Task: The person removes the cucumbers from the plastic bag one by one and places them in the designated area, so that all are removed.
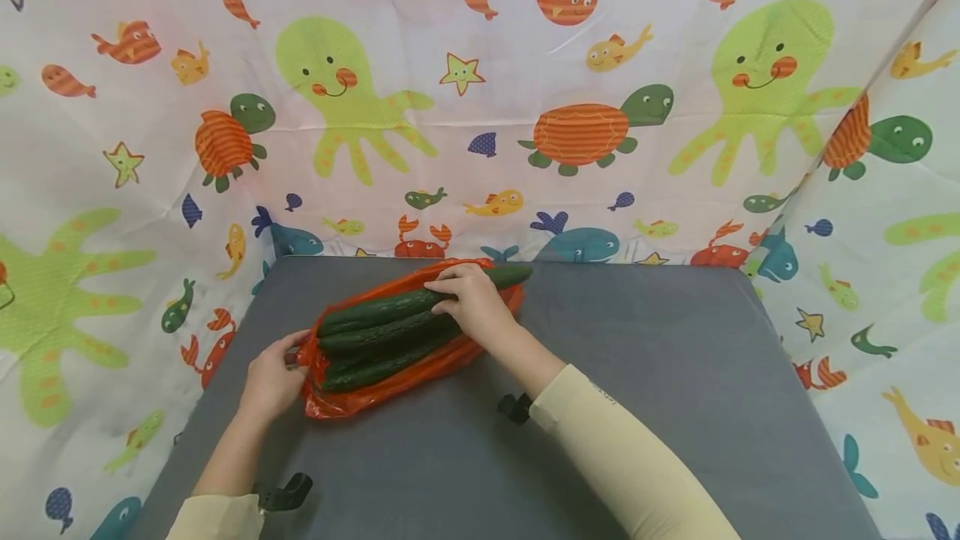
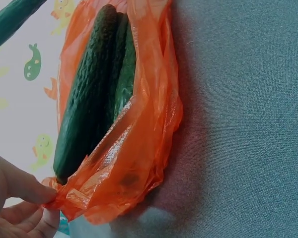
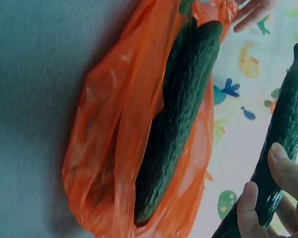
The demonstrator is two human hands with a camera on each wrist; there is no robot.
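Observation:
An orange-red plastic bag (image 1: 390,394) lies slantwise on the grey table with its opening spread upward. Inside it are several dark green cucumbers (image 1: 390,357), side by side. My left hand (image 1: 273,377) pinches the bag's left end between thumb and fingers, as the left wrist view confirms at the crumpled plastic (image 2: 84,198). In my right hand (image 1: 472,302) is one cucumber (image 3: 288,114), gripped around its middle. The right wrist view shows this cucumber raised apart from the bag. Part of it is hidden by my fingers in the head view.
The grey table (image 1: 637,373) extends to the right of the bag and in front of it. A white curtain (image 1: 480,215) printed with sea animals borders the table at the back and both sides. Black wrist straps (image 1: 285,494) sit on my forearms.

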